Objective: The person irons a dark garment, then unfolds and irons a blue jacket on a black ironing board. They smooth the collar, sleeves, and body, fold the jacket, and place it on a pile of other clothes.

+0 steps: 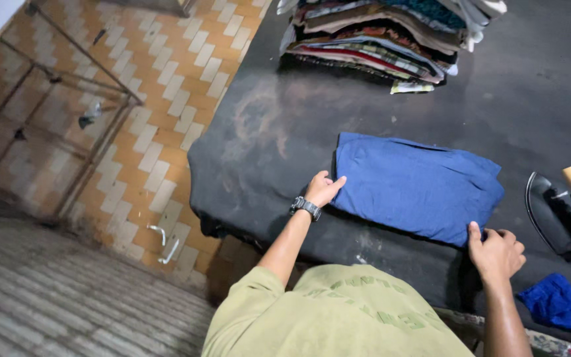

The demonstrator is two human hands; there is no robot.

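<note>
A folded blue cloth (pixel 418 187) is lying flat on the dark padded table (pixel 279 125), near the middle of the near half. The left hand (pixel 323 188) is resting at the cloth's left edge, fingers stretched out and loose, fingertips touching the fabric without gripping it. A wristwatch (pixel 305 207) is sitting on that wrist. The right hand (pixel 495 251) is pressing at the cloth's near right corner, its thumb lying on the fabric and the other fingers curled in; whether they are pinching the corner is hard to tell. Just right of that hand, a black iron (pixel 553 213) with a pale wooden handle is standing on the table. Near right, a crumpled blue rag (pixel 560 304) is lying at the table's edge. On the far side, a stack of folded clothes (pixel 381 39) in mixed colours is sitting well apart from the cloth. To the left, a tiled floor (pixel 160 99) is showing.
</note>
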